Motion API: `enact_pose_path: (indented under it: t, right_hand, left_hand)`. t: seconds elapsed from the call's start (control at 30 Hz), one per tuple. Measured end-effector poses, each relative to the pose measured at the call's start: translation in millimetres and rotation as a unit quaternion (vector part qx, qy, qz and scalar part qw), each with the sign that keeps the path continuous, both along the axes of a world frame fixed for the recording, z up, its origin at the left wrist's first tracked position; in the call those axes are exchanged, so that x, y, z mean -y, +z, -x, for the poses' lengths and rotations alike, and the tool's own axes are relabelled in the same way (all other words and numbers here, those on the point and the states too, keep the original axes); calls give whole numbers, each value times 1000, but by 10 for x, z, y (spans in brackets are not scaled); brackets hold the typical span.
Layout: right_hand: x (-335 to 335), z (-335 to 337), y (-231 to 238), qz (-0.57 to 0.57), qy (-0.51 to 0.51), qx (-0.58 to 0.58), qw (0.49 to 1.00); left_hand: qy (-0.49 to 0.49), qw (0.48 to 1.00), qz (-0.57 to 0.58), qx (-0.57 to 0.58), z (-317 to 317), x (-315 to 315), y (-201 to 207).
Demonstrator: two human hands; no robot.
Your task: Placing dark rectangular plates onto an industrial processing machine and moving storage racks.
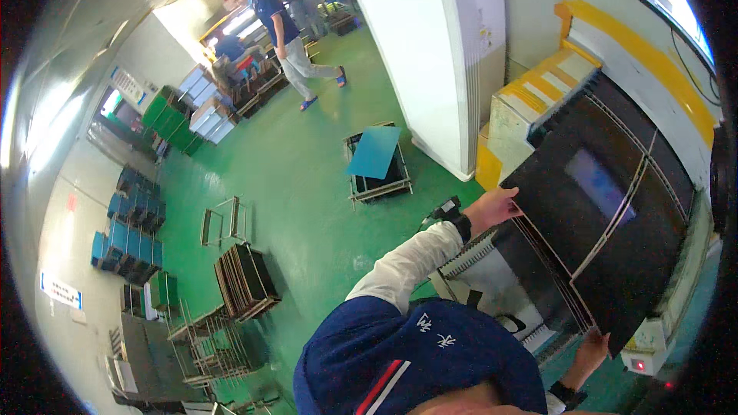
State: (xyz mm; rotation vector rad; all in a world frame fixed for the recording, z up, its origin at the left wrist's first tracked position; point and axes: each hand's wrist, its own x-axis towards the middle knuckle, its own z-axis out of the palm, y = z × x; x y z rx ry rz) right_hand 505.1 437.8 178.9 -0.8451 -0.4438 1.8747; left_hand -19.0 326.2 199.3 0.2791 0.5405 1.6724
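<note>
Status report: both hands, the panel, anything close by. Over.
Left hand and right hand holding near edge of dark panel. Pale lines cross it. Yellow-taped box close beside.

Black panel (557, 204), green floor (307, 215)

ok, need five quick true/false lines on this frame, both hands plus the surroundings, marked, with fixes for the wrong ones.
1. The left hand is on the edge of the dark panel. True.
2. The right hand is clear of the panel. False: it is at the panel's lower corner.
3. A blue sheet lies on top of a metal-framed rack. True.
4. The floor is red. False: it is green.
5. The walking person wears a dark top and light trousers. True.
</note>
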Motion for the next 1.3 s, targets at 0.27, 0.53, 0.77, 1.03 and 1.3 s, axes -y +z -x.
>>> enact_pose_path:
  t: [0.27, 0.53, 0.77, 1.03, 1.3]
  right_hand:
    - [-286, -107, -195, -12, 17, 41, 999]
    - [-329, 35, -273, -153, -2, 264, 952]
    - [-521, -87, -343, -77, 123, -130, 981]
    - [-548, 39, -198, -76, 45, -19, 996]
    - [-811, -184, -483, -116, 203, -127, 964]
  left_hand:
    - [29, 1000, 0, -5, -36, -93, 81]
    - [53, 998, -13, 8, -3, -180, -211]
    - [30, 999, -43, 1, -82, -101, 131]
    - [32, 998, -61, 1, -35, -128, 117]
    - [40, 999, -14, 7, 25, -103, 56]
